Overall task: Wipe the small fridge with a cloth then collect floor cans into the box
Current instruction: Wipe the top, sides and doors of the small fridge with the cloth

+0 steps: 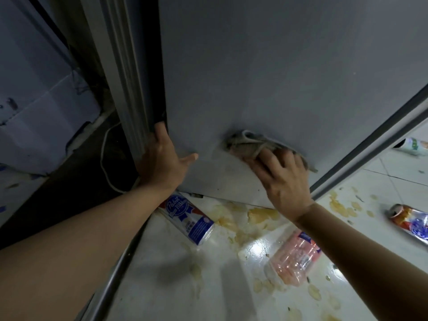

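Pressing the cloth (250,144) flat under spread right fingers (273,163), your left hand (162,163) grips the fridge (278,77) edge. Lean harder and you could slip on the spill (261,215) at 6 o'clock.

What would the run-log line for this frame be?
step: wiping fridge | right hand: presses cloth on side | left hand: grips edge | cans on floor, uncollected

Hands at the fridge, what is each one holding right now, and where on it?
Right hand presses a bunched grey cloth flat against the fridge panel. Left hand grips the fridge's left edge, low down.
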The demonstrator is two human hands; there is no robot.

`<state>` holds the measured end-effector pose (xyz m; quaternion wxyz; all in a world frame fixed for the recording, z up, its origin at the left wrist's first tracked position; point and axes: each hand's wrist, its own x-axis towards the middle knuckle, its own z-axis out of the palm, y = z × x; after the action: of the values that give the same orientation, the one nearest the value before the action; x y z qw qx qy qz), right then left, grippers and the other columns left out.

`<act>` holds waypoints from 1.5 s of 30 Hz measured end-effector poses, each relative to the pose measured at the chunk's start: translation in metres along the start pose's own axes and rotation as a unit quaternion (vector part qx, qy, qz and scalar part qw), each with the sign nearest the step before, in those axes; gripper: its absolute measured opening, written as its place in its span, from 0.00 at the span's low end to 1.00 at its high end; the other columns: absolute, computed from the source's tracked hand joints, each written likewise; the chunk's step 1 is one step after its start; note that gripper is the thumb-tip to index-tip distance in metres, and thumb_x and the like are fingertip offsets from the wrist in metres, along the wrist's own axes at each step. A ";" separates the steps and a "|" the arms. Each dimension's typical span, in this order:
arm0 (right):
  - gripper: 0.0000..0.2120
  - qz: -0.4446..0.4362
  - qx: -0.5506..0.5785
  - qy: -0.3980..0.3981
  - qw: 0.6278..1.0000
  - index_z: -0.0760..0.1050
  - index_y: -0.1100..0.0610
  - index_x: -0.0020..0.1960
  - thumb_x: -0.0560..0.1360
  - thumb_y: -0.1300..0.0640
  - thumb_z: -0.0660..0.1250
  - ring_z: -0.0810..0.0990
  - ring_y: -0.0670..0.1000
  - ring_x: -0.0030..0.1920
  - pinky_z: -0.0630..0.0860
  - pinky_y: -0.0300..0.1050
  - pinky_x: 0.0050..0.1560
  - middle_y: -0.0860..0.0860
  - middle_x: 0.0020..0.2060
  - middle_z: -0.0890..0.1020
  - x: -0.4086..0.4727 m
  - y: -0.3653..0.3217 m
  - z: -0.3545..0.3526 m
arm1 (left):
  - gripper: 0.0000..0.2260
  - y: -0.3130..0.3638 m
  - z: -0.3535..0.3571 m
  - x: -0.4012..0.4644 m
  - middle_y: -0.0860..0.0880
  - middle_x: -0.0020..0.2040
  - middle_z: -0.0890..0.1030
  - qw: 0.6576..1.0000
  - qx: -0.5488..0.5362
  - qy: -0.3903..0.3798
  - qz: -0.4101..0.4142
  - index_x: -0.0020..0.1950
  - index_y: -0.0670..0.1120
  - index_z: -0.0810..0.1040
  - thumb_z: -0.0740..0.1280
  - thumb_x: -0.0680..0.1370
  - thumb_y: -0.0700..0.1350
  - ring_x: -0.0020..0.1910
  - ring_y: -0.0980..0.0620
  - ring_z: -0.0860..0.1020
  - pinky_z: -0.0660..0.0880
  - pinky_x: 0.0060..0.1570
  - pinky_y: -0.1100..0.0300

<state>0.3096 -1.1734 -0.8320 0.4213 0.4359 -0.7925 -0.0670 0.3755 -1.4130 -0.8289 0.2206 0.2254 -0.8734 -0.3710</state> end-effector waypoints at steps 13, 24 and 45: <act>0.12 -0.047 -0.002 -0.080 0.996 0.75 0.53 0.58 0.78 0.61 0.59 0.71 0.57 0.46 0.64 0.51 0.42 0.54 0.55 0.74 -0.022 0.025 -0.022 | 0.35 0.008 0.004 0.001 0.43 0.64 0.72 0.999 -0.001 0.008 -0.038 0.66 0.45 0.61 0.76 0.67 0.50 0.59 0.40 0.75 0.75 0.52 0.46; 0.23 -0.092 0.010 -0.202 0.975 0.78 0.50 0.55 0.61 0.63 0.73 0.74 0.57 0.48 0.76 0.52 0.42 0.53 0.52 0.79 -0.087 0.015 0.006 | 0.35 0.006 0.006 -0.001 0.43 0.64 0.73 0.999 -0.028 0.015 -0.030 0.67 0.46 0.61 0.77 0.67 0.47 0.59 0.41 0.75 0.72 0.49 0.53; 0.23 0.024 -0.005 -0.107 0.994 0.69 0.54 0.57 0.63 0.63 0.66 0.66 0.60 0.48 0.76 0.57 0.43 0.57 0.54 0.68 -0.118 0.040 0.012 | 0.34 -0.011 0.023 -0.012 0.43 0.66 0.71 0.997 0.010 0.009 -0.069 0.66 0.45 0.60 0.75 0.68 0.51 0.61 0.38 0.73 0.72 0.55 0.44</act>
<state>0.3070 -1.0638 -0.8923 0.3378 0.4047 -0.8430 -0.1071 0.3745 -1.4002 -0.8540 0.2003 0.2911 -0.8572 -0.3747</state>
